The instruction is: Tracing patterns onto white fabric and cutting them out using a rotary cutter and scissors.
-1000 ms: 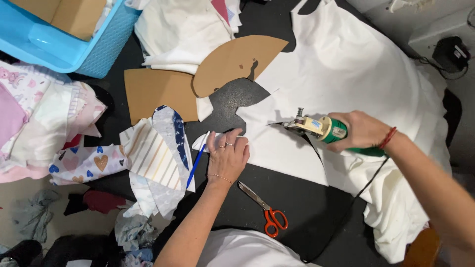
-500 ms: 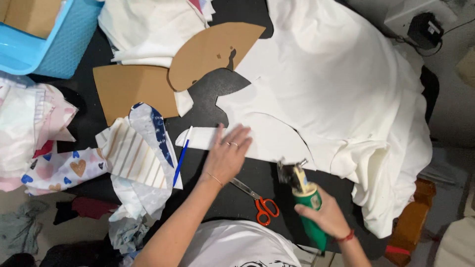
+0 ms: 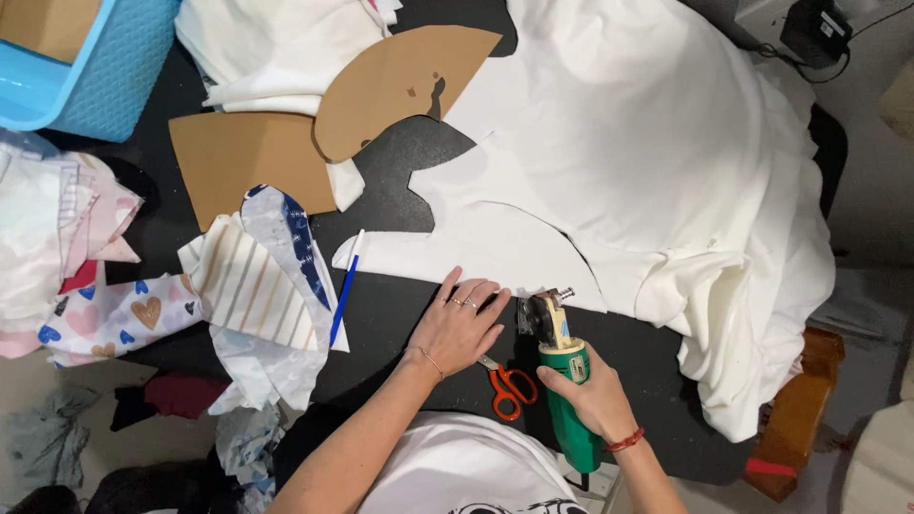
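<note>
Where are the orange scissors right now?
In the head view, the orange-handled scissors lie on the black table near its front edge, between the left hand and the right hand holding the green cutter.

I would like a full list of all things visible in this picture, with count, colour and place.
white fabric: one large sheet, white, table centre and right
cardboard patterns: two, brown, upper centre
blue basket: one, top left corner
printed fabric scraps: a pile, striped and heart prints, left
blue pen: one, beside the scraps
scissors: one pair, orange handles, near table edge
black table: one, under everything
black charger: one, top right
electric fabric cutter: one, green, in right hand
left hand: flat on table at the fabric edge
right hand: grips the cutter
</note>
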